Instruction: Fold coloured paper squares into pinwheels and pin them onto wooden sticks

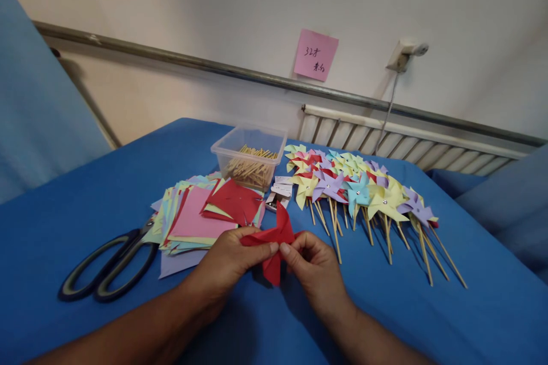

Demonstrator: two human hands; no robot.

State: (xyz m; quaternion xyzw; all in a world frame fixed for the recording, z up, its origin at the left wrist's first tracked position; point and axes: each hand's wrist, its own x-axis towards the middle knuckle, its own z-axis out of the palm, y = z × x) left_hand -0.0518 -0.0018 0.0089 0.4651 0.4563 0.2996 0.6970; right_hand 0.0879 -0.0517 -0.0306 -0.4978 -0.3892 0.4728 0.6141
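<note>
Between my two hands is a red paper pinwheel (280, 228), its blades folded in toward the middle. My left hand (233, 256) pinches it from the left, thumb pressed at the centre. From the right, my right hand (314, 265) grips it with thumb and bent fingers at the same centre; whether a small pin is there I cannot make out. No stick shows on this pinwheel. Just beyond my left hand lies a stack of coloured paper squares (197, 214), with a cut red sheet (235, 201) on top. A small white box (280, 189) stands open behind the pinwheel.
Large dark-handled scissors (111, 265) lie at the left, blades under the paper. A clear plastic tub (250, 154) of wooden sticks stands at the back. Many finished pinwheels (355, 188) on sticks spread across the right of the blue-covered table (141, 159). A radiator (363, 137) is behind.
</note>
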